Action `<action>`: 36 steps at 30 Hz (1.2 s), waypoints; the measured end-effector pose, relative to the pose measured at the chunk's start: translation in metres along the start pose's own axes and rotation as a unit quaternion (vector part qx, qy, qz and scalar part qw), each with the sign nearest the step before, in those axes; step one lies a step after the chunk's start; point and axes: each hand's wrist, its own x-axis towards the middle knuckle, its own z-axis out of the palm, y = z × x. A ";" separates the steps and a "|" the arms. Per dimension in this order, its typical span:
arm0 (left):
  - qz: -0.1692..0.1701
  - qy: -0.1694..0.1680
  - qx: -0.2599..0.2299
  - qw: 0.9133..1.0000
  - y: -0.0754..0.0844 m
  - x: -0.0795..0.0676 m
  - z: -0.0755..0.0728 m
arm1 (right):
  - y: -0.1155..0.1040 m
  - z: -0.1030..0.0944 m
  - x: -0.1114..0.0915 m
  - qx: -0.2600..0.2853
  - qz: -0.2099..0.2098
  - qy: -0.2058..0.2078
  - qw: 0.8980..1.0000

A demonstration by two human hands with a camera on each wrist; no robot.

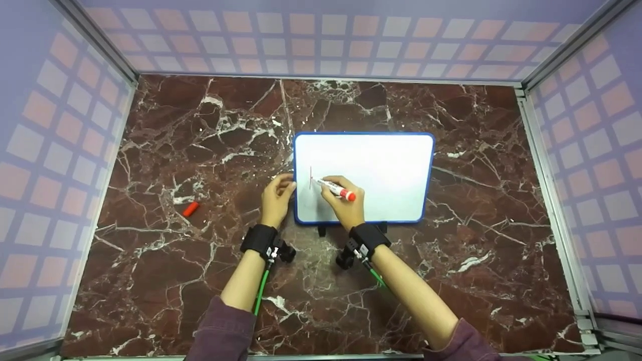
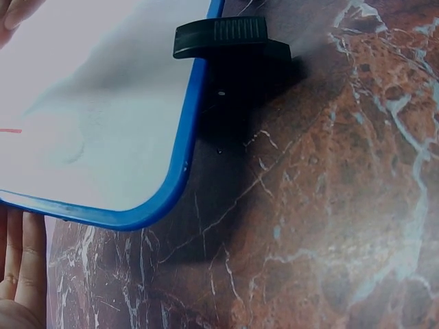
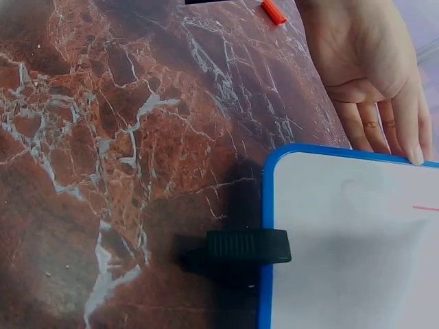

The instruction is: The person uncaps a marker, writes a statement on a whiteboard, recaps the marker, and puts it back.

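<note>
A whiteboard (image 1: pixel 391 175) with a blue frame stands on the marble-patterned table. The right hand (image 1: pixel 348 205) pinches a red-and-white marker (image 1: pixel 333 189), its tip at a thin, upright red line (image 1: pixel 310 173) near the board's left side. At the left rim, the left hand (image 1: pixel 275 200) holds the board. In the right wrist view that hand (image 3: pixel 374 75) has its thumb on the blue edge and the other fingers reaching behind it. Only a few fingertips of the marker hand (image 2: pixel 17 12) show in the left wrist view, at the top corner.
A red marker cap (image 1: pixel 190 209) lies on the table to the left. Black clips (image 1: pixel 322 231) grip the board's near edge. Checkered walls (image 1: pixel 331 40) enclose the table's back and sides. Each wrist wears a black camera strap (image 1: pixel 260 241) with a green cable.
</note>
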 end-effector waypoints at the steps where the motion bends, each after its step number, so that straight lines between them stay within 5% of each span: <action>1: 0.000 -0.002 0.000 1.000 0.005 -0.002 -0.001 | 0.000 0.000 0.000 -0.001 0.001 -0.001 1.000; 6: -0.003 -0.006 -0.005 1.000 0.017 -0.007 -0.003 | -0.002 0.002 0.000 -0.002 0.002 -0.004 1.000; 13: -0.007 -0.006 -0.013 1.000 0.015 -0.006 -0.003 | 0.003 0.005 0.001 -0.004 -0.003 -0.002 1.000; 20: -0.008 -0.017 -0.020 1.000 0.012 -0.005 -0.003 | 0.028 0.006 0.003 -0.006 -0.004 0.008 1.000; 27: -0.014 -0.011 -0.021 1.000 -0.022 0.008 0.000 | 0.005 -0.003 -0.001 -0.015 0.010 0.025 1.000; 36: -0.017 -0.006 -0.002 1.000 -0.021 0.008 0.002 | 0.006 -0.008 0.001 0.009 0.006 0.050 0.999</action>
